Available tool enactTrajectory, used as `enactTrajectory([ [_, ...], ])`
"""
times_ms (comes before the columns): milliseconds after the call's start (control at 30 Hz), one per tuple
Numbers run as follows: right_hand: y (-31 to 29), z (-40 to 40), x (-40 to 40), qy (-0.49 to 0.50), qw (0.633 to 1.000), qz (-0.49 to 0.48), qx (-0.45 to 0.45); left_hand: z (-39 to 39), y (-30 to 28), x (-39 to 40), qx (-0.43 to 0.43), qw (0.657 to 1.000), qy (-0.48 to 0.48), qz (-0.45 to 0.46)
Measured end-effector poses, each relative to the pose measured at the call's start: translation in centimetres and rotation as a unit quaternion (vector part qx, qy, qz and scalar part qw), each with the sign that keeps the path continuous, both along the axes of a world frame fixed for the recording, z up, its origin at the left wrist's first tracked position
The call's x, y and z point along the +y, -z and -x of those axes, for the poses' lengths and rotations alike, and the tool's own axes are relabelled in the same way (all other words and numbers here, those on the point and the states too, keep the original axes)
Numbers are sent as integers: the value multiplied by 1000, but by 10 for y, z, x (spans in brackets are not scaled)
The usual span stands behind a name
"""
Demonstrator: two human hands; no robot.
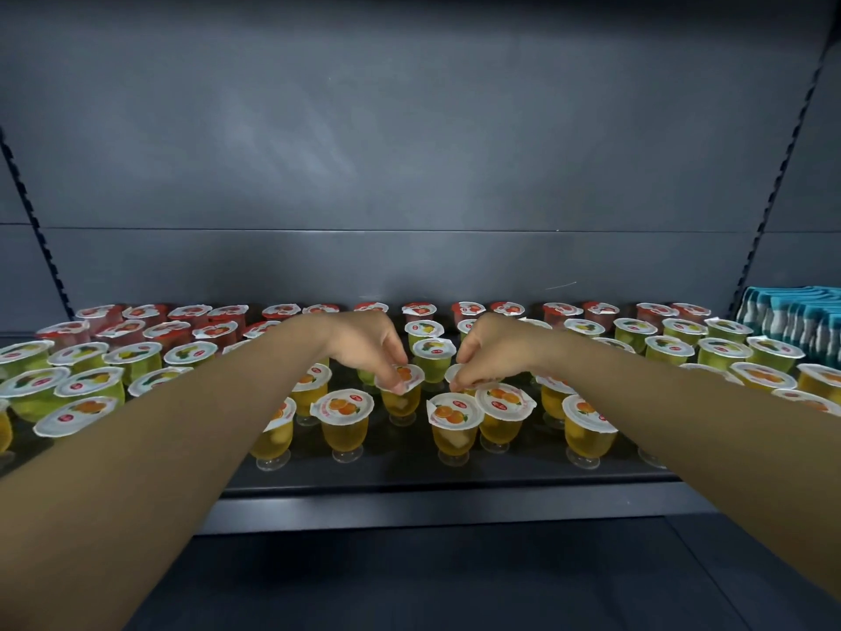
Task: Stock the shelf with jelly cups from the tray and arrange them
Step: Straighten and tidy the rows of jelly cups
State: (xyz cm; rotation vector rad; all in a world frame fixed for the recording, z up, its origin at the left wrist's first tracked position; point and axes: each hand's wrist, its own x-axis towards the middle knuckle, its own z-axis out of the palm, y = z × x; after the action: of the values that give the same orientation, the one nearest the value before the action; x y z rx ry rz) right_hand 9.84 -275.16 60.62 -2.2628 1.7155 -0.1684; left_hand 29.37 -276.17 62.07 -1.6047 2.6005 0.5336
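Both bare forearms extend over the dark grey metal shelf (409,475). The left hand (364,341) has its fingers (400,359) curled down onto the foil lid of an orange jelly cup with a clear plastic footed base (400,389), pinching the lid rim. The right hand (489,348) pinches the lid of a neighbouring orange jelly cup (457,373), mostly hidden behind other cups. Both held cups stand upright in the second row from the shelf front, near the centre.

Further orange cups (344,423) stand in the front row. Green jelly cups with white lids (432,357) fill the middle rows, and red jelly cups (418,311) line the back panel. Blue-and-white packets (796,318) stand at the far right.
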Motion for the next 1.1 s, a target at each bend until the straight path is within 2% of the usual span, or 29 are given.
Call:
enactTrajectory([
  [567,9,-19,-1,15,998,56,-6,-19,4,-1,4,1000,-4,28],
  [1100,11,-29,-1,20,998,45,-31,-22,4,-4,-13,999,-34,24],
])
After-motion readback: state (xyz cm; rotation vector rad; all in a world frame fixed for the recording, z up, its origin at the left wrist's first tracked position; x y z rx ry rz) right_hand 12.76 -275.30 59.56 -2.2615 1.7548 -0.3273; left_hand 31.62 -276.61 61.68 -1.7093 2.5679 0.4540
